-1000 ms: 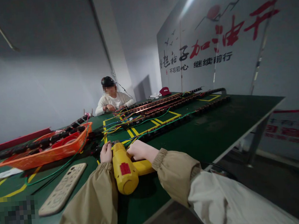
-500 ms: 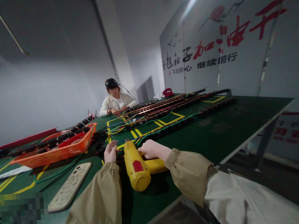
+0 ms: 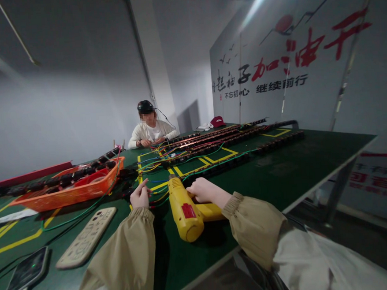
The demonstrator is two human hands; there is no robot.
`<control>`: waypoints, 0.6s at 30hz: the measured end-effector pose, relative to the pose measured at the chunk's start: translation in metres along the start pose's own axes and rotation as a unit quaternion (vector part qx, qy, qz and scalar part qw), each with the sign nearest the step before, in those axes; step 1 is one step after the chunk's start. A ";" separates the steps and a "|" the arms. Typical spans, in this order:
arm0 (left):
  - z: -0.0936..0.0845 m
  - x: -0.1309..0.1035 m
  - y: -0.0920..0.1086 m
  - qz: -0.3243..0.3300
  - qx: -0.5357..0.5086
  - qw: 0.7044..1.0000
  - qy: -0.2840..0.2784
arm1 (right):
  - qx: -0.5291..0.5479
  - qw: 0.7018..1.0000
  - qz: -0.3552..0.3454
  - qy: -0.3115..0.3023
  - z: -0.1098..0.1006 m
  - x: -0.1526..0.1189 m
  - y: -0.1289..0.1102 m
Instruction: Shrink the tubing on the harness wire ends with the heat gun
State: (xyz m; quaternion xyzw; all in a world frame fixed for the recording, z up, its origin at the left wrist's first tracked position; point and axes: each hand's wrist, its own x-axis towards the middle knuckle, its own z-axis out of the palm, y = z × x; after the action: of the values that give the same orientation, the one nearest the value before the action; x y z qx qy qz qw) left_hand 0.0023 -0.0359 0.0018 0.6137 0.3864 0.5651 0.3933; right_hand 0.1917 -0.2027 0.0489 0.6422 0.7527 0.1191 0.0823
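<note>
My right hand [image 3: 207,191] is closed in a fist just beyond a yellow heat gun [image 3: 184,207]; whatever lies inside the fingers is hidden. The gun lies on its side, its nozzle pointing away from me and its handle [image 3: 211,211] running right, below my fist. Left of the gun, my left hand [image 3: 140,196] has bent fingers drawn together, with one finger raised. I cannot make out what it pinches. Green, red and yellow wires [image 3: 160,200] run between my left hand and the gun. Beyond my right hand stretches a dark wiring harness [image 3: 234,162].
An orange basket [image 3: 74,195] with dark, wrapped harness parts stands left. A phone in a beige case [image 3: 87,238] and a plugged-in phone [image 3: 27,272] lie nearer. Several harnesses [image 3: 209,139] cross the green table [image 3: 281,169]. A person [image 3: 153,132] sits at its far side.
The heat gun and my right hand have shifted a little to the right. My left hand has moved slightly left, one finger now raised. The view has shifted slightly too.
</note>
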 end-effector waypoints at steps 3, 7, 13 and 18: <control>0.000 -0.001 0.001 0.002 -0.002 1.000 0.004 | -0.004 1.000 -0.014 0.006 -0.004 0.007 -0.010; -0.001 -0.001 0.001 -0.013 0.002 1.000 0.008 | -0.002 0.999 -0.034 0.028 -0.008 0.025 -0.029; -0.002 -0.001 0.006 -0.066 -0.025 0.997 0.021 | 0.005 0.997 -0.052 0.050 -0.010 0.040 -0.042; 0.000 0.000 0.006 -0.104 -0.081 0.991 -0.006 | 0.006 0.997 -0.056 0.052 -0.007 0.036 -0.038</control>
State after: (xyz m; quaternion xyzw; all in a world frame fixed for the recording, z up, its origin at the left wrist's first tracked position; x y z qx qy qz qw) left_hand 0.0029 -0.0380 0.0076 0.5397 0.3989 0.5467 0.5008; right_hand 0.1474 -0.1735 0.0460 0.5923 0.7915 0.1435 0.0457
